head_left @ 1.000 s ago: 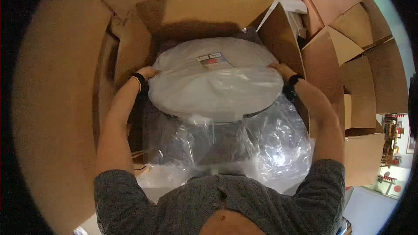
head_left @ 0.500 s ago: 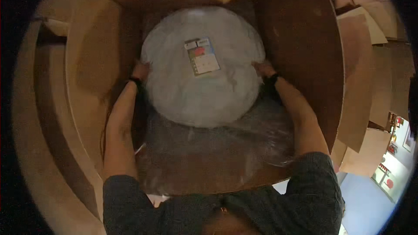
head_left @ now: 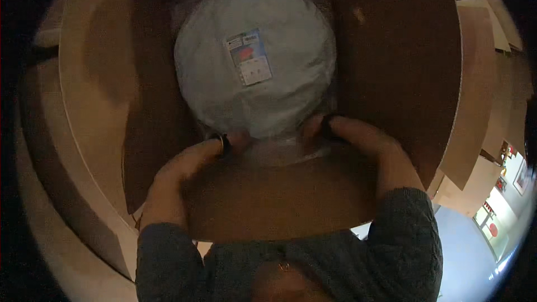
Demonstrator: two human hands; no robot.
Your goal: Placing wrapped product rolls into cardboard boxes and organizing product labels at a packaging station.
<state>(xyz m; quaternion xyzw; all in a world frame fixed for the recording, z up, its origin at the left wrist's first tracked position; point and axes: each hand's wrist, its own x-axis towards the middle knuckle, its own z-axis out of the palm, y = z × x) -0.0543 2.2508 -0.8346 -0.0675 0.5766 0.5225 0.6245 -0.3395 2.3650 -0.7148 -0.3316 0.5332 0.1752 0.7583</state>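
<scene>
A large round, pale, cushion-like item (head_left: 291, 72) lies wrapped in clear plastic deep inside a big cardboard box (head_left: 279, 204). A printed card (head_left: 249, 57) with a coloured picture rests on its top. My left hand (head_left: 239, 140) is at the item's near edge, left of the middle, touching the plastic. Opposite it, my right hand (head_left: 310, 130) reaches to the same edge, right of the middle. Between them the loose end of the plastic wrap (head_left: 274, 154) bunches up. Shadow and blur hide the fingers of both hands. Each wrist wears a dark band.
The box's tall right wall (head_left: 403, 56) and left wall (head_left: 98, 78) rise on both sides of my arms. More cardboard flaps (head_left: 475, 89) stand outside on the right. Beyond them at the lower right are a pale blue surface (head_left: 464, 246) and a lit shelf.
Both hands have moved from the item's left and right sides to its near edge, closer together. The loose plastic spread in front has been drawn in against the item.
</scene>
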